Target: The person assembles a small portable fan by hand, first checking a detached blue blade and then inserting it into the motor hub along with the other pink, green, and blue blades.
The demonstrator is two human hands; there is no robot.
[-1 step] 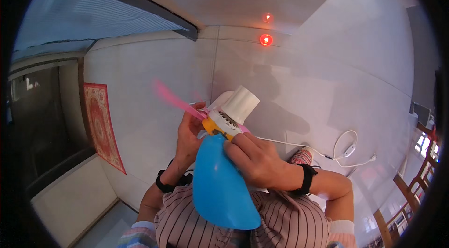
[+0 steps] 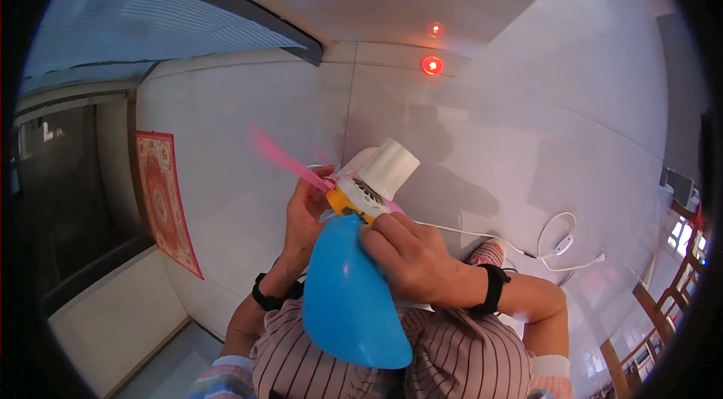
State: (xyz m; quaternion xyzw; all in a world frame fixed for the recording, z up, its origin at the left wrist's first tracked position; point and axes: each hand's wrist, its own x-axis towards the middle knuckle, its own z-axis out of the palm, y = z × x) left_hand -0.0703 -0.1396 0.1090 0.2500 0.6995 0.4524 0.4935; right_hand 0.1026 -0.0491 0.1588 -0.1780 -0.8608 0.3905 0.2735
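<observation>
Between my hands is a small corded fan with a white vented motor housing (image 2: 365, 192), a yellow-orange hub and a white cup-shaped part (image 2: 389, 168) pointing away from me. A wide, glossy blue blade (image 2: 354, 293) hangs from the hub toward my lap, and a narrow pink blade (image 2: 285, 160) sticks out to the far left. My left hand (image 2: 305, 207) is closed around the hub's left side, some fingers hidden behind it. At the blue blade's upper end, my right hand (image 2: 403, 252) pinches the blade's edge and hub together. Its fingertips are partly hidden.
A white cord (image 2: 471, 232) leads right to an inline switch (image 2: 563, 243) and plug (image 2: 600, 256) on the pale tiled floor. A patterned shoe or slipper (image 2: 488, 251) is beside the cord. A red patterned mat (image 2: 160, 199) lies left; brown wooden furniture (image 2: 621, 369) stands right.
The blue blade's lower end has swung slightly left. Both hands keep their hold on the fan.
</observation>
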